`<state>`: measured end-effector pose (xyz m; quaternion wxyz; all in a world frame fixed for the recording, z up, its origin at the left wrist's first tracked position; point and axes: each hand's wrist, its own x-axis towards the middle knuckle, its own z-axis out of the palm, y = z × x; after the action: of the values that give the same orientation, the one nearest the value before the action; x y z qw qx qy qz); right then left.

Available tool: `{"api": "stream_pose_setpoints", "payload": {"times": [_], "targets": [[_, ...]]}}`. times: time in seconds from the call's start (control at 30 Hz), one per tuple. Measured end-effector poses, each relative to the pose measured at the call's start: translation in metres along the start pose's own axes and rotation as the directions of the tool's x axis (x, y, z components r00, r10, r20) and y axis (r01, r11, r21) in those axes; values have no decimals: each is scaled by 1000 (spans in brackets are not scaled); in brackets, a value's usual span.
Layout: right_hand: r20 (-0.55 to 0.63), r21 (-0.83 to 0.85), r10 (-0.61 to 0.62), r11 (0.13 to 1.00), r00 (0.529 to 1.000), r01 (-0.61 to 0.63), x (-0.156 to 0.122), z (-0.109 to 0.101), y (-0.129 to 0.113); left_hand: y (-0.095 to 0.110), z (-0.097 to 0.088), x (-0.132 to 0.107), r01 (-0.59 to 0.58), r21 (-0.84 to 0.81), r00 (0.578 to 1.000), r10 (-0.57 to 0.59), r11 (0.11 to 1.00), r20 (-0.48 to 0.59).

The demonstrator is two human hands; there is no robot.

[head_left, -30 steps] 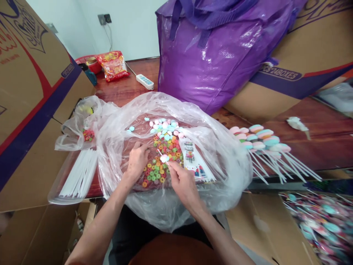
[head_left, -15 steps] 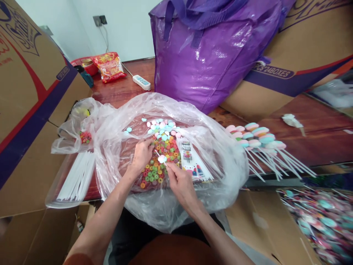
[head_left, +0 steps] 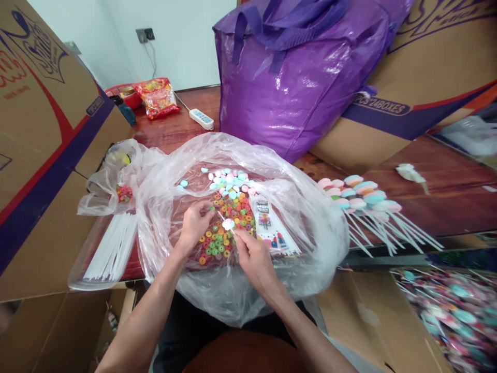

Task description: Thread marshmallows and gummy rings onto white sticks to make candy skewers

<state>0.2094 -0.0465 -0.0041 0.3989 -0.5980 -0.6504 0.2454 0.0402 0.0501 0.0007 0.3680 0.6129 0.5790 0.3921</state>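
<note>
My right hand [head_left: 254, 256] pinches a white lollipop stick [head_left: 232, 232]. Pink and pale blue candies [head_left: 228, 224] are threaded on it, with the bare tip pointing up and left. My left hand [head_left: 197, 223] is closed at the fingertips around a small greenish candy ring [head_left: 212, 209], just left of the stick's tip. Beneath both hands, colourful candy rings [head_left: 215, 243] lie spread on a clear plastic sheet [head_left: 310, 233]. Behind them is a pile of pink and blue tablet candies [head_left: 229, 181].
Printed wrappers [head_left: 272, 228] lie right of the rings. White sticks [head_left: 111, 248] fill a tray at left. Threaded candy sticks [head_left: 365, 202] are stacked at right, above a box of more candies [head_left: 458, 311]. A purple bag [head_left: 283, 83] and cartons [head_left: 373, 119] stand behind.
My left hand has drawn slightly down and left, away from the tip of the stick. My right hand keeps its hold on the stick; the view has shifted a little.
</note>
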Motion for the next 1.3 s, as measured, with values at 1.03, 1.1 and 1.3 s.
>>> {"api": "stream_pose_setpoints", "payload": {"times": [1.03, 1.1, 1.3], "targets": [[-5, -47, -81, 996, 997, 80, -1, 10, -8, 9, 6, -49, -17, -179, 998, 5, 984, -65], [-33, -27, -71, 997, 997, 70, 1, 8, -4, 12, 6, -52, -67, -117, 998, 66, 991, -9], [-71, 68, -34, 997, 997, 39, 3, 2, 0, 25, -27, 1, -228, 202, 974, 226, 953, 35]]}}
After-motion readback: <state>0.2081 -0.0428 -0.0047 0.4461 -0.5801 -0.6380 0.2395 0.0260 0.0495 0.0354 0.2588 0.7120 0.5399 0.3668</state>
